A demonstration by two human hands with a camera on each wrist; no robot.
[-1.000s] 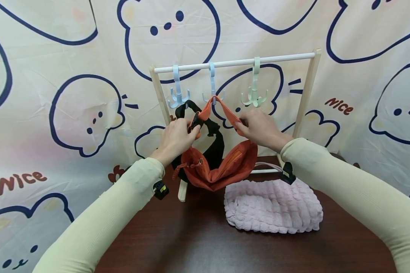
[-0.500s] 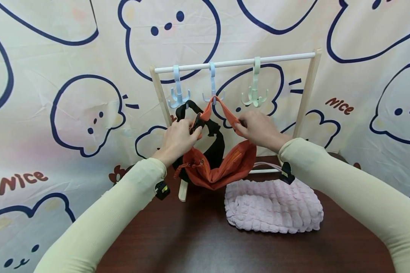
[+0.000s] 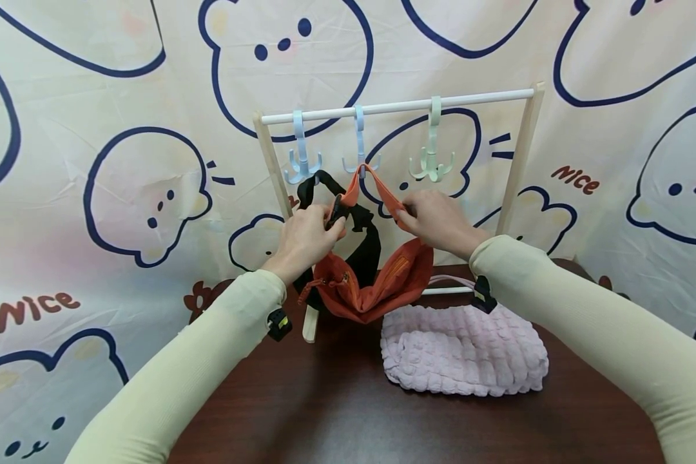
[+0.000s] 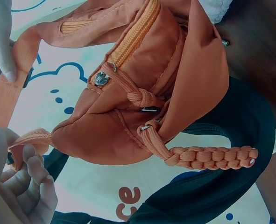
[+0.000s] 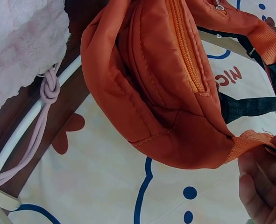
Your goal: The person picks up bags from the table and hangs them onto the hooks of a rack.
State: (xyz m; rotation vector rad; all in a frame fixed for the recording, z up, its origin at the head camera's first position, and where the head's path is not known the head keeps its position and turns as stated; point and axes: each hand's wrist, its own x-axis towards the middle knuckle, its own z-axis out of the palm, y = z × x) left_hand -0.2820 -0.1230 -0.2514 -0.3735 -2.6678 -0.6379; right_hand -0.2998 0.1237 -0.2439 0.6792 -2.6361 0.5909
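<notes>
An orange waist bag (image 3: pixel 377 296) hangs below the middle blue hook (image 3: pixel 360 138), its orange strap (image 3: pixel 385 192) looped up over the hook's lower end. My left hand (image 3: pixel 309 235) grips the strap's left side beside a black buckle (image 3: pixel 335 209). On the other side, my right hand (image 3: pixel 437 219) pinches the strap between thumb and fingers. The left wrist view shows the bag's zipper (image 4: pixel 135 39) and a braided orange pull (image 4: pixel 212 157). Behind it, a black bag (image 3: pixel 367 248) with a wide strap hangs by the left blue hook (image 3: pixel 301 158).
A white rod (image 3: pixel 394 108) on a wooden stand carries the hooks, with a green hook (image 3: pixel 432 148) at right. A pale pink puffy bag (image 3: pixel 464 351) with a thin cord handle (image 5: pixel 37 130) lies on the dark table (image 3: pixel 336 412). A printed cloth (image 3: pixel 151 309) backs the scene.
My left hand has shifted slightly right with the strap, and the bag's left end has come in a little. My right hand has edged slightly left. The strap stays over the hook.
</notes>
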